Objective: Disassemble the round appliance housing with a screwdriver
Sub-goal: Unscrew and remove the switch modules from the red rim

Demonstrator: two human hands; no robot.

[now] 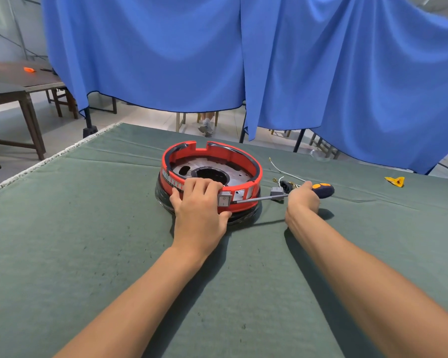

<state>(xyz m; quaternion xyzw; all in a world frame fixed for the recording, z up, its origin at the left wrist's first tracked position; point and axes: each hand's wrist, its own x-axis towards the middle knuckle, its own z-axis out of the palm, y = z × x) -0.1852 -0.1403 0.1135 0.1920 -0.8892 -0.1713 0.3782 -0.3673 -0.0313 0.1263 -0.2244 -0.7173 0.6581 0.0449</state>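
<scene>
Both forearms reach forward over the green cloth (88, 228), bare from the elbow down. The left hand (199, 210) lies over the near wall of the round housing (212, 161), fingers curled over the red rim and thumb against the outer face, clamped on it to hold it steady. The housing sits on the cloth directly under that grip, open side up, with a grey metal plate and a dark central hole visible inside. Just right of the left thumb a grey rocker switch (224, 198) is set in the wall. The right hand (304, 198) is closed round the handle of the screwdriver (259, 199); the shaft runs level from that grip leftward, its tip at the wall just beside the switch. Whether the tip is seated in a screw or a seam cannot be told. Loose wires (282, 174) lie just beyond the right hand.

Judgement: the step in hand is working a side fastening or the switch free. The next move calls for firm counter-pressure from the left hand and straight, controlled force along the shaft.
</scene>
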